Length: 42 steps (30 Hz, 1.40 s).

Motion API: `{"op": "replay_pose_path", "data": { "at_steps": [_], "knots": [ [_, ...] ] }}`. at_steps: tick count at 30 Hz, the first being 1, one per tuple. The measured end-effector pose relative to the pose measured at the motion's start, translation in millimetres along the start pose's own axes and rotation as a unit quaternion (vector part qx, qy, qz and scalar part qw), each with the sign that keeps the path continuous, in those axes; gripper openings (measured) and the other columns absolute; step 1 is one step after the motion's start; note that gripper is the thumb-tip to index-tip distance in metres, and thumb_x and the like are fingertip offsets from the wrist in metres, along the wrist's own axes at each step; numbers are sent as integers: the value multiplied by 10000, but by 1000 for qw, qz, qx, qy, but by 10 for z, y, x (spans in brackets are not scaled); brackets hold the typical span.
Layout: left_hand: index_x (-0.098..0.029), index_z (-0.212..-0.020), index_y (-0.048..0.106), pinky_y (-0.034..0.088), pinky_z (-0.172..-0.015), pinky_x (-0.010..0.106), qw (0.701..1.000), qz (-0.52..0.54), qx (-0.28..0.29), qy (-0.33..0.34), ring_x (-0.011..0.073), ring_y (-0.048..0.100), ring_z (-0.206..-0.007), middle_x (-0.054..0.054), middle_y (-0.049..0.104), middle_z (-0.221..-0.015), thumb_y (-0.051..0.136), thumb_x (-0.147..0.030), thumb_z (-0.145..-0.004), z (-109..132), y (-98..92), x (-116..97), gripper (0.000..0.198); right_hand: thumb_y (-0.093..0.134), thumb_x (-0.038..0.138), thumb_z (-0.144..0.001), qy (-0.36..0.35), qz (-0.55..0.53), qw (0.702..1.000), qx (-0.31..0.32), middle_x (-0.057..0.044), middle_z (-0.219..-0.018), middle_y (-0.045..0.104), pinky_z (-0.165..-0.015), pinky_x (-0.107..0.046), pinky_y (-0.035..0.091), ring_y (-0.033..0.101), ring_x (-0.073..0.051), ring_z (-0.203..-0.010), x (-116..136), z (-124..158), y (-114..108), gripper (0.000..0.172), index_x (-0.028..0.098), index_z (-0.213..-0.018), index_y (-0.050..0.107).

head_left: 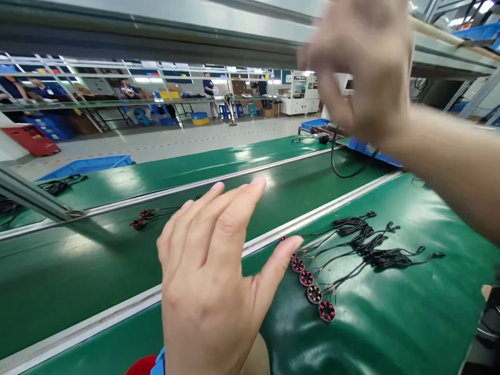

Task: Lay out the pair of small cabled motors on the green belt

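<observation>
My left hand (211, 276) hovers flat over the near green bench, fingers spread and holding nothing; its thumb tip is close to a row of several small round motor stators (310, 289) with red-wound coils. Black bundled leads (367, 242) run from the stators to the right across the green mat (390, 323). My right hand (359, 67) is raised high and blurred in front of the overhead frame, fingers loosely apart and seemingly with nothing in them. Two more stators (141, 219) with leads lie on the green conveyor belt (97, 260) beyond the metal rail.
A metal rail (339, 200) separates bench and belt. A blue tray (84, 166) sits far left, another blue tray (314, 124) and a black cable (344, 169) lie at the far right. A grey overhead beam (156, 31) spans the top. People work at distant benches.
</observation>
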<state>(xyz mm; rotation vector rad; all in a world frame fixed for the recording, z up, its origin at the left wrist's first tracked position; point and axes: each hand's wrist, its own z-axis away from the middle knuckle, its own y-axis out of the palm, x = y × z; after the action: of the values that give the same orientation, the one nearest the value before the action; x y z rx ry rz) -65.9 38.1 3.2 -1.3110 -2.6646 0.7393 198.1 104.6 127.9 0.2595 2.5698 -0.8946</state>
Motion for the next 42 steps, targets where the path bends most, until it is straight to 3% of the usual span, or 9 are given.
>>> {"op": "replay_pose_path", "data": {
  "at_steps": [3,7,10,13,17,21,31,35,42],
  "knots": [
    [-265,-1394,478,372,-1121,491,1000,7,3,-7,322,515,-1279,56,597,-1317,682,-404,-906,9,-16,-47,547,332,442,-997,-154,-172,943,239,-102,-923,664,-970,-445,451,630,-244,-1020,66,1371,504,479,163,-1089,710],
    [-259,-1366,497,368,-1125,499,999,31,27,6,322,510,-1290,52,609,-1294,682,-393,-912,-5,14,-144,508,320,647,-950,38,-219,891,395,-129,-1472,449,-1104,-552,331,413,-336,-1353,-172,2819,1320,668,218,-1437,480],
    [-213,-1337,521,368,-1127,475,998,46,43,31,297,521,-1283,56,627,-1266,699,-387,-903,-27,56,-174,500,229,701,-947,114,-246,851,450,-115,-1521,384,-1167,-520,271,325,-295,-1421,-334,3290,1492,764,201,-1500,395],
    [-176,-1329,534,368,-1122,431,997,53,43,43,261,530,-1270,68,630,-1262,711,-422,-896,-48,93,-173,529,349,765,-896,94,-296,810,497,-108,-1555,326,-1195,-498,246,280,-290,-1448,-477,3403,1309,847,208,-1535,345],
    [-184,-1324,531,369,-1128,413,996,62,53,40,238,532,-1263,51,618,-1280,688,-440,-910,-66,107,-193,511,790,725,-587,49,-342,732,587,-155,-1587,210,-1195,-552,186,162,-381,-1470,-694,3435,1013,1285,210,-1592,178],
    [-239,-1341,503,377,-1136,455,994,73,86,10,259,534,-1252,10,599,-1305,650,-435,-925,-74,69,-237,483,958,428,-418,25,-319,725,611,-149,-1594,156,-1181,-549,165,115,-393,-1468,-787,3520,872,1471,242,-1586,83],
    [-304,-1288,546,414,-1104,527,987,136,69,-44,284,566,-1222,-17,634,-1254,745,-409,-842,-72,116,-291,500,795,262,-469,16,-328,753,570,-181,-1571,237,-1172,-456,286,241,-377,-1449,-666,3646,725,1295,141,-1592,162],
    [-303,-1273,568,406,-1112,529,988,137,65,-43,297,572,-1213,-11,641,-1247,756,-444,-832,-77,146,-314,500,646,241,-548,21,-329,774,540,-182,-1275,552,-993,-419,457,536,-342,-1172,-575,3556,615,981,163,-1491,389],
    [-331,-1362,542,400,-1129,481,993,88,73,13,310,573,-1213,-27,606,-1309,705,-499,-853,-37,200,-265,561,646,239,-648,91,-329,742,577,-60,-968,678,-736,-334,483,654,-253,-849,-564,3455,437,688,229,-1316,480]
  ]
}}
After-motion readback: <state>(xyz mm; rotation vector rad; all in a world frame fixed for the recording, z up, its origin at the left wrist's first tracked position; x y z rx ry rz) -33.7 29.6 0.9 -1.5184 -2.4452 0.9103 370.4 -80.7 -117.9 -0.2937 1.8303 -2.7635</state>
